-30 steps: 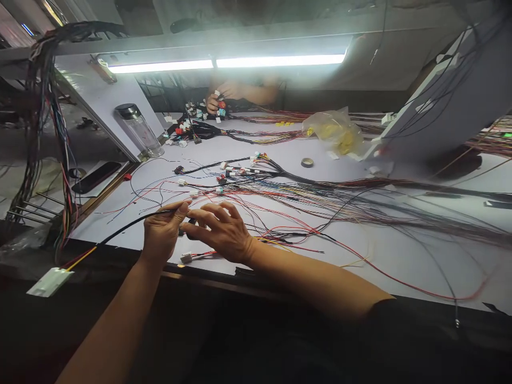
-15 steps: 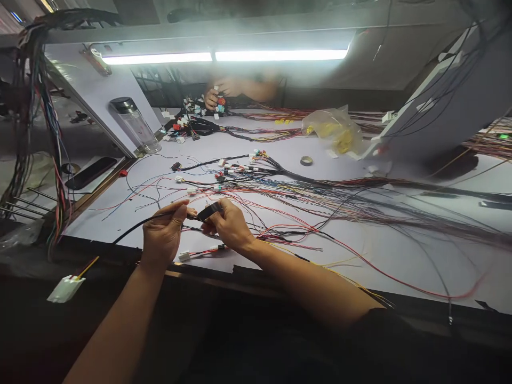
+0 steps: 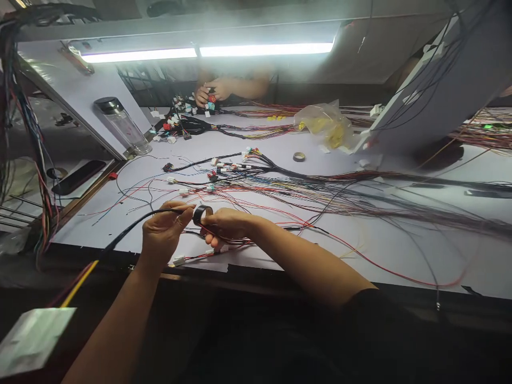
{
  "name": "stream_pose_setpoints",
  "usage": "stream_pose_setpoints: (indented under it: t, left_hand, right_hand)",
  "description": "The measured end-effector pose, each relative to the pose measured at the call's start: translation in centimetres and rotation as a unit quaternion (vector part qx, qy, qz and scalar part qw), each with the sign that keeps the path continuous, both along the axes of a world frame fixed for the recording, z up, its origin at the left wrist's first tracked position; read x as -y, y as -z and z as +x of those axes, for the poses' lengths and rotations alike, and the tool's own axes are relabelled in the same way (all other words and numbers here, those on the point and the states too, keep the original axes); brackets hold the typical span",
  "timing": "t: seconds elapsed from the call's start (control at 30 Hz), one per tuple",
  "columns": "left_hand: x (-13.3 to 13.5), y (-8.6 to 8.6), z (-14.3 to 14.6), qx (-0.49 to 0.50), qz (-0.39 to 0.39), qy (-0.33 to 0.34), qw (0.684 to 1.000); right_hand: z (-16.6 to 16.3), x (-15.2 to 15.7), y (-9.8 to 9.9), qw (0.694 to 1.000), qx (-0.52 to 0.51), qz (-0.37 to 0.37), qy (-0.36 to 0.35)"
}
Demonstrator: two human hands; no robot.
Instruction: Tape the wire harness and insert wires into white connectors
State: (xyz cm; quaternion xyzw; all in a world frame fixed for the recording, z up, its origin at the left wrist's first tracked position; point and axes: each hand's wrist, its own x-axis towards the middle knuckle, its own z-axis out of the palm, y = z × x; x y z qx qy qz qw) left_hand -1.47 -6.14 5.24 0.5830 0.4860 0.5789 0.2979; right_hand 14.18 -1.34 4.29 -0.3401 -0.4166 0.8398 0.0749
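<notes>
My left hand (image 3: pixel 162 237) pinches a black-sheathed cable (image 3: pixel 128 229) that runs down left to a white connector (image 3: pixel 34 336) hanging off the bench edge. My right hand (image 3: pixel 226 224) is closed on a small roll of black tape (image 3: pixel 201 213), held right at the cable's end beside the left fingertips. Both hands hover over the near edge of the white bench (image 3: pixel 400 250). A small white connector (image 3: pixel 178 261) with red wires lies just below them.
A wide spread of coloured wires (image 3: pixel 340 200) with small connectors crosses the bench. A clear bottle (image 3: pixel 122 125) stands at back left, a tape roll (image 3: pixel 298 156) and a plastic bag (image 3: pixel 326 125) further back. Another person's hands (image 3: pixel 212 90) work across the bench. Wire bundles (image 3: pixel 24 128) hang at left.
My right hand went from spread fingers to closed on the black tape roll, now brought up against the cable end. The white connector at the cable's far end swung lower left.
</notes>
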Motion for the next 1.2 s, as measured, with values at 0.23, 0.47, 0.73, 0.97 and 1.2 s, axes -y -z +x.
stream_pose_setpoints:
  t: [0.23,0.47,0.73,0.97,1.2]
  left_hand:
    - [-1.1,-1.2,0.0,0.021,-0.014,0.001,1.0]
    - [-2.6,0.3,-0.3,0.086,0.023,-0.063,0.994]
    - [-2.0,0.2,-0.5,0.194,-0.039,-0.043,0.979]
    - [-1.6,1.1,-1.6,0.322,-0.106,-0.034,0.94]
    - [-0.9,2.4,-1.4,0.357,-0.156,0.012,0.921]
  right_hand:
    - [1.0,0.3,-0.5,0.953,0.095,0.282,0.056]
    - [0.3,7.2,-0.4,0.689,0.149,0.668,0.239]
    - [-2.4,7.0,0.5,0.77,0.086,0.606,0.18]
    - [-0.6,7.1,-1.8,0.906,-0.175,0.287,0.259]
    - [-0.9,4.1,-1.7,0.892,-0.197,-0.05,0.404]
